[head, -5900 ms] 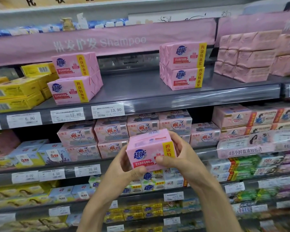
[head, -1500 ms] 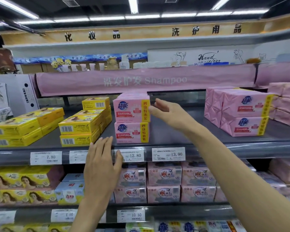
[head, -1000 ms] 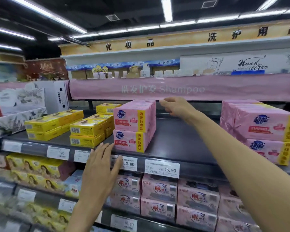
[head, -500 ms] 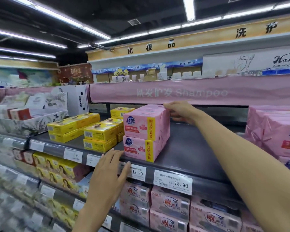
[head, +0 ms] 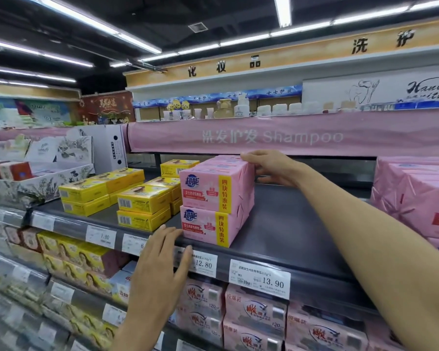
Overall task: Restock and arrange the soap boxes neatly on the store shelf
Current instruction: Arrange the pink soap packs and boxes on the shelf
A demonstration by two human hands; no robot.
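Item: stack of pink soap boxes (head: pixel 214 201), two tiers high, centre of frame, standing on the dark shelf (head: pixel 284 224) flush with its front edge. Its printed faces point toward lower left, and its long axis runs from that edge back toward upper right. Upper box (head: pixel 205 192) sits squarely on lower box (head: pixel 204 228). Neighbours: yellow boxes (head: pixel 142 200) just beside it at left, and a second pink stack (head: pixel 416 196) well apart at right, with bare shelf between. Right grip (head: pixel 271 168): at the rear right flank of the upper tier, fingers hooked over the top edge and thumb against the side wrapper, clasping that box. Left grip (head: pixel 162 262): fingers straight and spread, palm flat on the price rail (head: pixel 241 268), fingertips touching or nearly touching the lower box's front left corner. Governing relation: the stack lies left of, and in front of, the right grip. Any squaring push would therefore probably travel leftward or along the long axis, with the left grip acting as a stop at the front.
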